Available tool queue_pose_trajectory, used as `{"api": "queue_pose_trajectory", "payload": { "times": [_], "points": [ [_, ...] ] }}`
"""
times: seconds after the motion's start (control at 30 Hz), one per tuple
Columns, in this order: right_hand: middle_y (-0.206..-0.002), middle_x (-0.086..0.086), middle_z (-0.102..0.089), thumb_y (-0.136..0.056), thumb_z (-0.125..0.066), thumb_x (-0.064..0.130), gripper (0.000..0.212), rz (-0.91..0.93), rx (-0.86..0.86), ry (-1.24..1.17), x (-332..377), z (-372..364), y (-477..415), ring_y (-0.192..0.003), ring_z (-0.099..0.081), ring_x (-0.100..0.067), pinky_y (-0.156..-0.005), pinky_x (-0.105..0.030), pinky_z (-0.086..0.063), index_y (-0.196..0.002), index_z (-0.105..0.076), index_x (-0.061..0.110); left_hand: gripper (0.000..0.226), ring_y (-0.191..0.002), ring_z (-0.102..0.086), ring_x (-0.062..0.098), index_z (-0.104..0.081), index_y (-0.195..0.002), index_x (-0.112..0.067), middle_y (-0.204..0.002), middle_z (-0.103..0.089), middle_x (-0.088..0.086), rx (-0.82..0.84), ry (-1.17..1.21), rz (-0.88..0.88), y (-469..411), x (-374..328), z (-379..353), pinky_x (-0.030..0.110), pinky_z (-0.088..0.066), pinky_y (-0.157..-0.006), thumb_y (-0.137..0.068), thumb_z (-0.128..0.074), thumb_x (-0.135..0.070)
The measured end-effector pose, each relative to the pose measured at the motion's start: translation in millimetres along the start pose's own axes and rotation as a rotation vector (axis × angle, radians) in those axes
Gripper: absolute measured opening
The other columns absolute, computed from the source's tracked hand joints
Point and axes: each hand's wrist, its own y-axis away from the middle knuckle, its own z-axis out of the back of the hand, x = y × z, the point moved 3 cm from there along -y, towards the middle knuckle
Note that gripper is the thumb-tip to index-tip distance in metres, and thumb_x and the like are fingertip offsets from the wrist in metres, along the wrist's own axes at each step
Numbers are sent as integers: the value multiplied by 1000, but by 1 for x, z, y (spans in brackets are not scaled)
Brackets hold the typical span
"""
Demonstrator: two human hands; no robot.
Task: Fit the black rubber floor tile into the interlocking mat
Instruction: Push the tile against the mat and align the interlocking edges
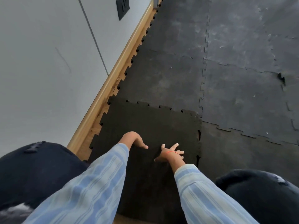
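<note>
The black rubber floor tile point(150, 125) with toothed edges lies in front of my knees, its far edge riding slightly above the laid interlocking mat point(234, 75). Small gaps show along its far and right seams. My left hand point(137, 141) rests on the tile's middle, wrist bent, fingers pointing right. My right hand point(171, 151) presses flat on the tile with fingers spread, a thin red thread around the wrist. Neither hand grips anything.
A grey wall point(48, 70) with a wooden skirting board point(113, 75) runs along the left, a strip of wooden floor showing beside the tile's teeth. A black socket plate point(122, 6) sits on the wall. My knees point(32, 172) flank the tile.
</note>
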Motion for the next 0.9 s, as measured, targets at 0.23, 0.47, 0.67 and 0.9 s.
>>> {"api": "queue_pose_trajectory", "payload": {
  "times": [0.23, 0.47, 0.67, 0.9],
  "points": [
    [-145, -14, -34, -87, -60, 45, 66, 55, -536, -157, -25, 41, -10, -136, -28, -34, -107, -50, -36, -141, -33, 17, 49, -114, -54, 28, -52, -127, -12, -123, -57, 12, -728, 194, 79, -33, 30, 31, 40, -42, -92, -93, -51, -46],
    [-153, -25, -20, -74, -62, 69, 116, -145, -550, -320, -87, 41, -46, -141, -22, -38, -114, -48, -25, -152, -2, 7, 123, -145, 3, 42, 8, -151, -9, -157, 9, 25, -739, 353, 157, -82, 86, 32, 58, -9, -115, -70, -49, -82],
    [-152, -19, -23, -77, -56, 72, 114, -123, -630, -315, -87, 31, -45, -137, -26, -36, -110, -44, -33, -151, -5, 1, 141, -143, 0, 48, 17, -150, -19, -158, 12, 21, -659, 525, 141, -92, 100, 57, 63, -14, -111, -53, -64, -83],
    [-158, -9, -16, -79, -44, 76, 109, -113, -710, -267, -94, 10, -30, -138, -24, -31, -104, -42, -39, -152, -7, 3, 133, -143, -10, 45, 3, -152, -20, -158, -1, 20, -728, 559, 105, -93, 113, 65, 60, -23, -111, -57, -78, -67]
  ]
}}
